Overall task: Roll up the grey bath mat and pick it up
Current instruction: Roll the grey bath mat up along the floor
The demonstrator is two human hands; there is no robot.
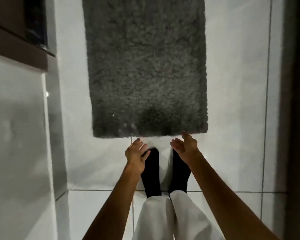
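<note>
While the grey bath mat lies flat at upper centre, my left hand and right hand hang spread and empty; uneven corner grips risk a skewed roll.

No text, label, brand, number or sign can be read anywhere in the view: neither on the shaggy grey rectangular bath mat nor on the glossy white tiled floor.
</note>
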